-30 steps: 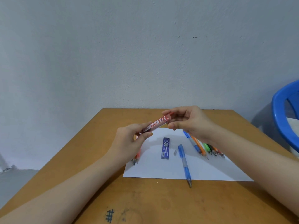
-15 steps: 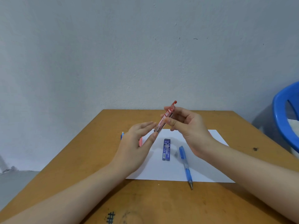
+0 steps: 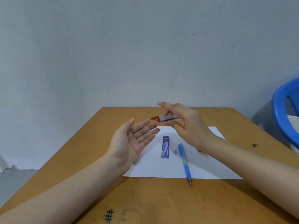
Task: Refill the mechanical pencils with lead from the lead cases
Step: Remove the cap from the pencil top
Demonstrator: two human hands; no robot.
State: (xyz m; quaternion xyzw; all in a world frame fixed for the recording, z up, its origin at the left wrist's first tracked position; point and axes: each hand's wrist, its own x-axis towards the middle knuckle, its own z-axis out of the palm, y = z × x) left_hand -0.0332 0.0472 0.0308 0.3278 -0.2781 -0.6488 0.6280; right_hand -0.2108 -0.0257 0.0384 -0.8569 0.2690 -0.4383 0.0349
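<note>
Both forearms are cut off by the lower edge; between them, at six o'clock, a dark hash mark (image 3: 109, 216) is drawn on the brown wooden table (image 3: 161, 204); further in lies a white sheet of paper (image 3: 161, 168), its sides hidden under the wrists; pencil tips (image 3: 202, 152) peep from under the right forearm, the rest covered; a blue mechanical pencil (image 3: 184, 162) lies on the sheet, its point at six o'clock, past the paper's edge; a grey bit (image 3: 175, 151) just beside it is too small to name; at nine o'clock of the pencil a blue lead case (image 3: 165, 147) lies flat; the left hand (image 3: 134, 139) is held palm up, fingers straight, holding nothing; at two o'clock of it the right hand (image 3: 186, 125) pinches a clear lead case (image 3: 166, 118), red cap toward nine o'clock, near the left fingertips; behind stands a pale grey wall (image 3: 113, 54); at three o'clock a blue plastic thing (image 3: 281, 110) is cut by the edge.
</note>
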